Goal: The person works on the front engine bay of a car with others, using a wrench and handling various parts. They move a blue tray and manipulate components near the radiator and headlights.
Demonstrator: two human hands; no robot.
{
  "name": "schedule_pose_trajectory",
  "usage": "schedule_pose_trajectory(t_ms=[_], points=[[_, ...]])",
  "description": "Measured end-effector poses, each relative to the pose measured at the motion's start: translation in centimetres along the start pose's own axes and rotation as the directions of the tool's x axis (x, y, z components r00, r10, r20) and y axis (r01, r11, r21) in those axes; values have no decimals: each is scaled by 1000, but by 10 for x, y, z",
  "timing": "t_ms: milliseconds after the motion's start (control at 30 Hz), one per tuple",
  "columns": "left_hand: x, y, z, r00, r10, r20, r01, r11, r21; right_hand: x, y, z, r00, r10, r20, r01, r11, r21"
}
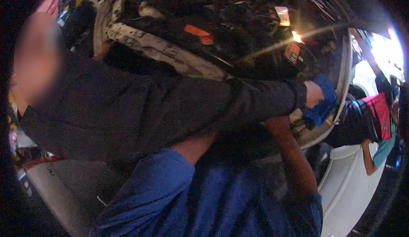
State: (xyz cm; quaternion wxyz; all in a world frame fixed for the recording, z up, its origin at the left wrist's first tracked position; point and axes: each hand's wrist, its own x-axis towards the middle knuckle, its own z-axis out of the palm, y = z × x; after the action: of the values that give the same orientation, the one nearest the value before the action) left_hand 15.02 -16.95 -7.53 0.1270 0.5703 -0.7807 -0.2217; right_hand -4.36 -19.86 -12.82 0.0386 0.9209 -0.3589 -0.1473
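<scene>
Matt, creased dark cloth runs along the co-worker's sleeve (183, 105), and there's soft blue cloth in the wearer's shirt (230, 203)! The frame bar (166, 51) looks like metal, rough and grimy; the white car panel (353, 186) comes up smooth. The blue piece (327, 95)? Matt, cloth or plastic unclear.

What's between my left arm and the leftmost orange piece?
In the head view, another person's dark sleeve, then a pale beam.
</scene>
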Motion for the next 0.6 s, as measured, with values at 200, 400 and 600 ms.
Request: schedule_pose_trajectory(t_ms=[200, 400, 600], points=[[-41, 1, 8, 959, -66, -276, 93, 992, 87, -18, 8, 17, 926, -153, -344, 142, 988, -59], [-63, -9, 14, 954, -113, -277, 154, 980, 130, -8, -18, -36, 995, 88, -45, -70, 947, 314], [-45, 0, 16, 964, -66, -257, 105, 985, 139, -12, -3, 28, 869, 494, -12, -494, 870, 4]])
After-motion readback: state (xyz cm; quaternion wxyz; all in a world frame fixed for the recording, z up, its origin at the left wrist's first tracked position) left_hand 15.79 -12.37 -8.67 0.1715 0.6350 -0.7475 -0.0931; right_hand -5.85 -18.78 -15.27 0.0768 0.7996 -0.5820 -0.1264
